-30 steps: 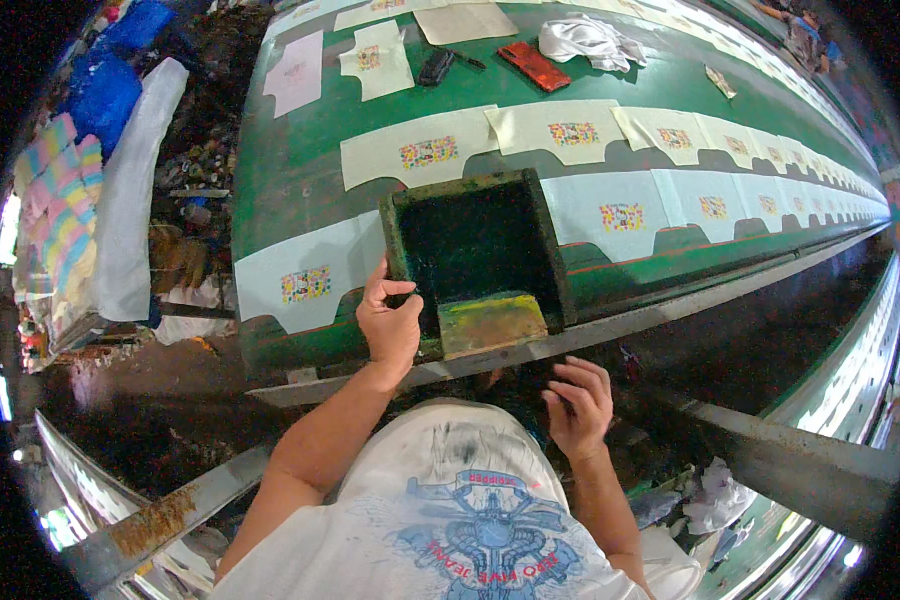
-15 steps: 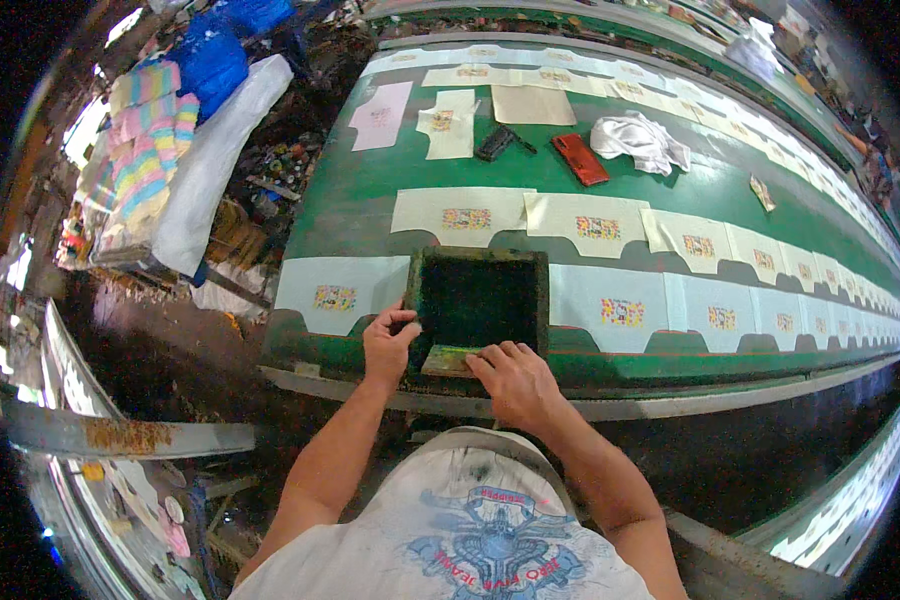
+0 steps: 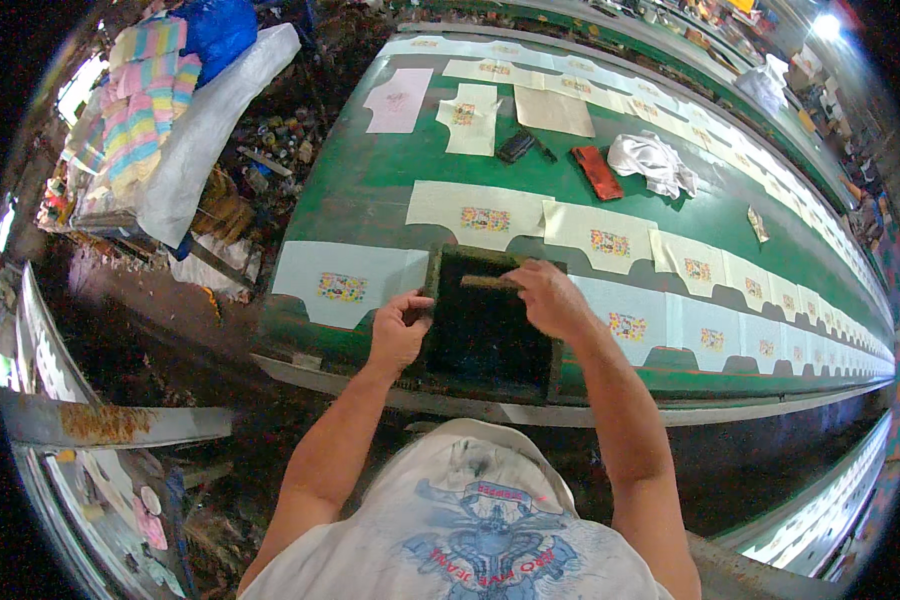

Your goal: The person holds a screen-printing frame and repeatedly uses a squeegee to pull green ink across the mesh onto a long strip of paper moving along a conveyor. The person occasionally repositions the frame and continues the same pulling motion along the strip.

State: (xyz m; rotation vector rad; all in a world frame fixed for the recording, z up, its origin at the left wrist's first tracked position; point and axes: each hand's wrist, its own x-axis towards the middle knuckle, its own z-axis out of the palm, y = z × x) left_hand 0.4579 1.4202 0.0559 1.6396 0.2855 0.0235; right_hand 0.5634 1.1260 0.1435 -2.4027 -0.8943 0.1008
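Observation:
A dark wooden screen-printing frame (image 3: 557,352) lies on the near edge of the long green table (image 3: 360,185), over the row of pale blue cloth pieces. My left hand (image 3: 400,336) is closed on the frame's left side, thumb and fingers at its rim. Inside the frame, near its far end, my right hand (image 3: 552,300) grips a squeegee (image 3: 482,282) from its right end. The dark mesh hides whatever is beneath it. A pale blue piece (image 3: 305,270) with a colourful print lies left of the frame; similar printed pieces (image 3: 625,318) continue to the right.
Printed cream pieces (image 3: 595,232) form a row beyond the frame. Farther back lie a red phone-like object (image 3: 597,173), a black object (image 3: 516,147), a crumpled white cloth (image 3: 655,163) and a pink piece (image 3: 400,100). Striped cloth (image 3: 145,110) is piled at left, near a rusty metal bar (image 3: 110,418).
My right hand has pushed the squeegee from the frame's near end to its far end. My left hand stays at the frame's left side. The whole view has shifted slightly.

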